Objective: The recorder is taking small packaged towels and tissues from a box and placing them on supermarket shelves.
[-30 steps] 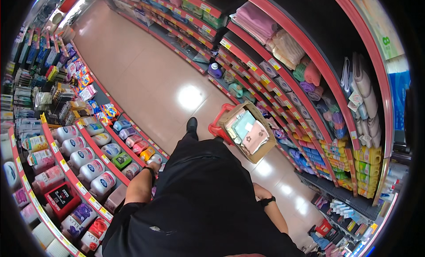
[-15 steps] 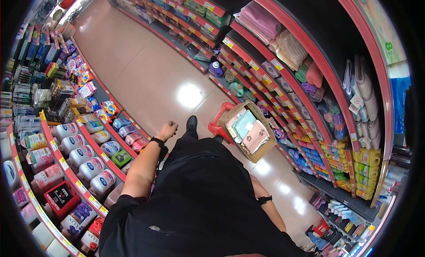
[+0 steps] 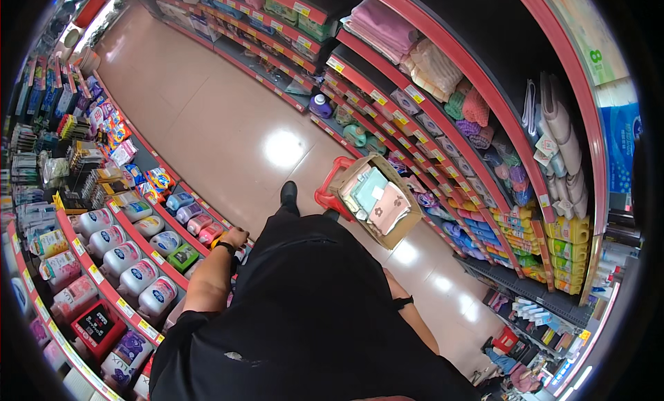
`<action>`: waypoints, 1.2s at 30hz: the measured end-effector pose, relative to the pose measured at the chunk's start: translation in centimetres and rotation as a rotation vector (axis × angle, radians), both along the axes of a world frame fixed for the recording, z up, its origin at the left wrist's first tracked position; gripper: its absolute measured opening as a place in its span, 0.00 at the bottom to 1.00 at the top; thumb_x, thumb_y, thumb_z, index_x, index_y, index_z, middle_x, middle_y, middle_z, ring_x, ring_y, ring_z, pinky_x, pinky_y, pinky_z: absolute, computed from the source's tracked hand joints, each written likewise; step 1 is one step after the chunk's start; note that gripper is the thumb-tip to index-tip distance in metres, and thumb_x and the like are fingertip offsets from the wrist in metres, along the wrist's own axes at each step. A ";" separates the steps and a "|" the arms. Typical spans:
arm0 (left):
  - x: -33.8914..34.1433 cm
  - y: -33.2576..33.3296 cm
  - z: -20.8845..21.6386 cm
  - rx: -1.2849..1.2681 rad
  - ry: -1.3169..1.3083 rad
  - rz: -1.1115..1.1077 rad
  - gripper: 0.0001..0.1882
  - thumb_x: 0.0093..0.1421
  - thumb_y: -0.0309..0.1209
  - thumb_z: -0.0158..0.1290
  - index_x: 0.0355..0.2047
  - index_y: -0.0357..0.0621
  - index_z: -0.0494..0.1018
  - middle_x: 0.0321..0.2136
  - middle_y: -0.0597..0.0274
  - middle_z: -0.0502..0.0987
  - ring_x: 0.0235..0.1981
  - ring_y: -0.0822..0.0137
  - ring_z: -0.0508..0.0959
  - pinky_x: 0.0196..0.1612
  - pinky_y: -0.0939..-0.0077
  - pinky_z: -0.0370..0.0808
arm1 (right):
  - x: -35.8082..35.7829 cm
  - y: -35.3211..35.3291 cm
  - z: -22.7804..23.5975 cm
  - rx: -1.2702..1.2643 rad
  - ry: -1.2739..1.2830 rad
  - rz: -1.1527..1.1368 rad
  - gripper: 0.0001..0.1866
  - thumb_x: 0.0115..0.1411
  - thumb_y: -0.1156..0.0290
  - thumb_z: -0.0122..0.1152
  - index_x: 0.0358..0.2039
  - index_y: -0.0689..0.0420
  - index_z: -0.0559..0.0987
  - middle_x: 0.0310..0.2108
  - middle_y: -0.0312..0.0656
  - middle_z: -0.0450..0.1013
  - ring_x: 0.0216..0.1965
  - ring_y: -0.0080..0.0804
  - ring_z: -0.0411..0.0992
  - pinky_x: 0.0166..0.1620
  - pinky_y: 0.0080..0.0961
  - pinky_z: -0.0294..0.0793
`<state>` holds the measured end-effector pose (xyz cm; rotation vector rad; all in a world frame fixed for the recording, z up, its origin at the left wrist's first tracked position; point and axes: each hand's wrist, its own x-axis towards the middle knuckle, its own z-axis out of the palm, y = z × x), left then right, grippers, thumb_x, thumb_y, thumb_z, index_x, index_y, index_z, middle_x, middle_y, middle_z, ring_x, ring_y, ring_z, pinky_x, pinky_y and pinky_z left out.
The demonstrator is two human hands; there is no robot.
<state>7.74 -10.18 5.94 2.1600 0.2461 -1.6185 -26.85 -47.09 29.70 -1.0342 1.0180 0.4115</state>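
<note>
My left hand (image 3: 238, 236) hangs beside the left shelf, near the pink bottles (image 3: 206, 229). Its fingers are loosely bent, a little apart, and nothing shows in them. Of my right hand (image 3: 396, 285) only a sliver shows past my black clothing, above a black wristband; its fingers are hidden. Ahead of it on the right stands an open cardboard box (image 3: 377, 236), resting against or in a red plastic basket or cart (image 3: 325, 196). Inside lie a pale green pack (image 3: 368, 188) and a pink one with flower shapes (image 3: 389, 209).
On the left, curved shelves hold white pump bottles (image 3: 138, 275), a green box (image 3: 183, 257) and bagged goods (image 3: 160, 180). Tall red-edged shelves on the right carry folded towels (image 3: 384, 24) and yellow bottles (image 3: 567, 252). A tiled aisle (image 3: 200, 90) runs ahead between them.
My left hand has moved back and left, closer to the bottle shelf. The right hand has slipped further behind my clothing. The view has shifted slightly; the box stays at my right.
</note>
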 end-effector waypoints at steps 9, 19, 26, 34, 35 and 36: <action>1.8 -3.8 2.0 -0.109 -0.118 0.099 0.16 0.60 0.38 0.49 0.39 0.37 0.72 0.29 0.57 0.78 0.24 0.64 0.79 0.23 0.68 0.75 | 3.1 -1.0 2.0 0.015 0.081 -0.015 0.25 0.68 0.57 0.47 0.56 0.65 0.72 0.54 0.44 0.71 0.55 0.30 0.65 0.59 0.28 0.63; 1.9 -6.5 2.1 -0.209 -0.110 0.147 0.13 0.59 0.37 0.50 0.36 0.40 0.72 0.27 0.59 0.77 0.23 0.66 0.77 0.23 0.69 0.73 | 5.6 -2.7 1.6 -0.167 -0.009 0.389 0.25 0.62 0.58 0.59 0.48 0.69 0.74 0.41 0.42 0.76 0.39 0.25 0.75 0.42 0.24 0.76; 1.1 -3.0 1.7 -0.079 -0.054 0.139 0.16 0.60 0.38 0.49 0.41 0.38 0.72 0.29 0.57 0.78 0.24 0.63 0.79 0.24 0.67 0.76 | 5.8 -1.3 3.0 -0.118 0.009 -0.022 0.22 0.62 0.59 0.60 0.43 0.68 0.76 0.40 0.41 0.76 0.38 0.23 0.75 0.40 0.22 0.76; 1.8 -1.5 0.4 -0.070 -0.004 0.163 0.16 0.60 0.37 0.48 0.42 0.37 0.72 0.30 0.56 0.78 0.24 0.64 0.79 0.24 0.67 0.76 | 4.1 -2.0 -1.7 -0.131 0.042 0.019 0.20 0.60 0.62 0.62 0.43 0.68 0.77 0.35 0.41 0.77 0.34 0.25 0.75 0.36 0.22 0.75; 2.0 -1.6 0.3 -0.076 -0.011 0.161 0.16 0.60 0.37 0.48 0.42 0.37 0.72 0.30 0.56 0.78 0.24 0.64 0.79 0.24 0.67 0.76 | 4.1 -1.9 -1.9 -0.136 0.035 0.017 0.20 0.60 0.62 0.62 0.43 0.68 0.77 0.35 0.41 0.77 0.34 0.25 0.75 0.36 0.22 0.75; 2.4 -2.6 0.8 -0.085 -0.023 0.147 0.16 0.60 0.37 0.48 0.42 0.37 0.72 0.29 0.57 0.78 0.24 0.64 0.79 0.24 0.66 0.76 | 4.1 -1.8 -2.1 -0.289 0.040 0.133 0.21 0.59 0.62 0.63 0.42 0.69 0.77 0.34 0.41 0.76 0.33 0.25 0.74 0.35 0.23 0.75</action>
